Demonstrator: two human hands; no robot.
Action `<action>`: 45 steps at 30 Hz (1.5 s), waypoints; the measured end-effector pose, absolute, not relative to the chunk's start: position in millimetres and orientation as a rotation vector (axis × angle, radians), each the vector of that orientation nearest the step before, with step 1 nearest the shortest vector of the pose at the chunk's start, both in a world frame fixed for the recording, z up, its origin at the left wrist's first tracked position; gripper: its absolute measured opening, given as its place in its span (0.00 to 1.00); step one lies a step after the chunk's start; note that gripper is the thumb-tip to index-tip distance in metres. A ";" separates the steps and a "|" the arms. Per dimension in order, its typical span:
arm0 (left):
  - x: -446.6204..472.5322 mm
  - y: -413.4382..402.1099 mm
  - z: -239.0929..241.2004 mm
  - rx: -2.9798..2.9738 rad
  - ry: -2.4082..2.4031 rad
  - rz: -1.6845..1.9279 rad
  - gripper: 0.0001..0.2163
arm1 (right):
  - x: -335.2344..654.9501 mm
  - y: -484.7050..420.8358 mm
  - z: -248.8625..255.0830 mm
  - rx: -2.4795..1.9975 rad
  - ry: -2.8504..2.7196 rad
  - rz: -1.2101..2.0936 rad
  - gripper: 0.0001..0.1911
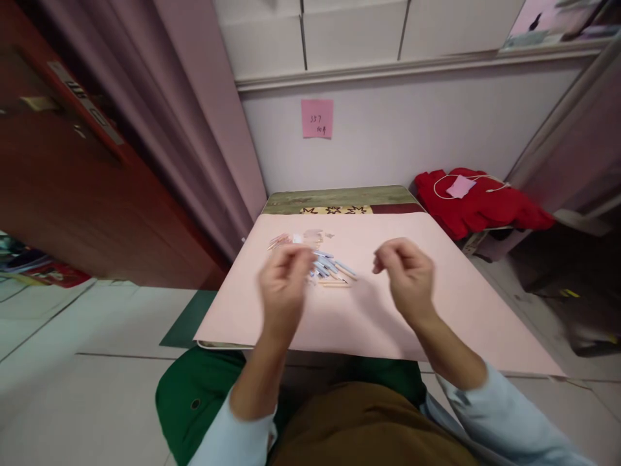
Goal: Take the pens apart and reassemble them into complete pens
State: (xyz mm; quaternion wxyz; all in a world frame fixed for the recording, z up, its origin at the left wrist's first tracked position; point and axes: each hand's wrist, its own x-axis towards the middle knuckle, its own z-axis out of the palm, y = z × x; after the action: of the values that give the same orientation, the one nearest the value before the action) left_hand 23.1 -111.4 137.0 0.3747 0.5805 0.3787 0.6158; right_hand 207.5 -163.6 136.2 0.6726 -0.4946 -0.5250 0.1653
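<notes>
Both of my hands hover over the pink sheet, slightly blurred by motion. My left hand [286,285] has its fingers curled with thumb and forefinger together; whatever they hold, if anything, does not show. To the right, my right hand [406,275] is closed in a similar pinch, and its contents cannot be made out either. Just beside the left hand lies a loose pile of light-blue pens [328,264], partly covered by that hand. Two thin beige sticks [334,283] lie at the pile's near side. Slim reddish sticks [278,241] and small clear pieces [313,236] lie behind it.
The pink sheet [466,323] covers the table and overhangs its right side. Beyond it shows the wooden tabletop [339,196]. A red cloth [478,210] with a white cable lies to the right. At left are a curtain [204,110] and a brown door [97,175].
</notes>
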 end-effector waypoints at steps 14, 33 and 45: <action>68.4 -107.6 83.0 0.984 0.921 1.122 0.11 | 177.5 -124.1 77.9 -1.050 -0.645 1.188 0.21; 74.3 -108.9 84.3 1.058 0.913 1.071 0.26 | 182.7 -131.3 82.7 -1.064 -0.679 1.171 0.25; 54.8 -102.6 63.1 1.054 1.056 1.139 0.17 | 193.3 -134.1 71.0 -1.182 -0.689 1.093 0.25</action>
State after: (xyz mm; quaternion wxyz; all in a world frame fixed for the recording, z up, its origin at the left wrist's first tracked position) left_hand 54.8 -102.6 63.1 0.5911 0.4528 0.4538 0.4895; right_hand 193.3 -134.1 71.0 0.6406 -0.5184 -0.3020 0.4792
